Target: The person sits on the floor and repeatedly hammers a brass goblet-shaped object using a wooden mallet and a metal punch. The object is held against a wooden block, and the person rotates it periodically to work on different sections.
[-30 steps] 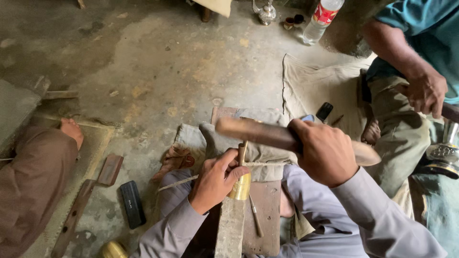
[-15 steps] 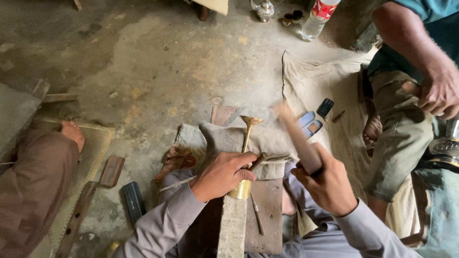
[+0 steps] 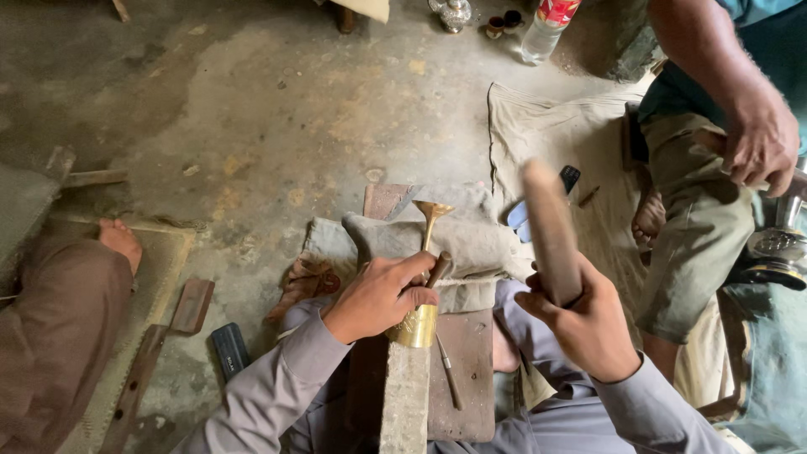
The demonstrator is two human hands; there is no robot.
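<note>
- At far left, a co-worker's bare foot [image 3: 118, 240] resting on a mat, well apart from the work.
- On the floor beside it, a flat wooden block [image 3: 192, 305] and a dark rectangular object [image 3: 229, 350]; both untouched.
- Left hand [image 3: 382, 294] closed around the stem of a brass goblet-shaped piece [image 3: 422, 290], fingers wrapped firmly, thumb on top; also pinching a thin dark tool against it.
- Brass piece lying on its side at the middle: wide patterned end near the top of a stone bar [image 3: 405, 395], small flared end pointing away over a grey padded cloth [image 3: 471, 240].
- Judging from the pattern on the wide end, shaping partly done; how much is left, cannot tell.
- Below the brass, a thin metal tool [image 3: 448, 370] lying on a wooden board [image 3: 471, 378].
- Right hand [image 3: 588, 324] clenched tight on a wooden mallet [image 3: 551, 231], raised and blurred, pointing upward, not touching the brass.
- At right, a co-worker's hand [image 3: 761, 143] resting near a leg, apart from the work.
- Against the picture half a second earlier: mallet more upright and lifted higher; left hand's grip and the brass in the same place.
- Against one second earlier: mallet then lying across, above the brass; now swung up.
</note>
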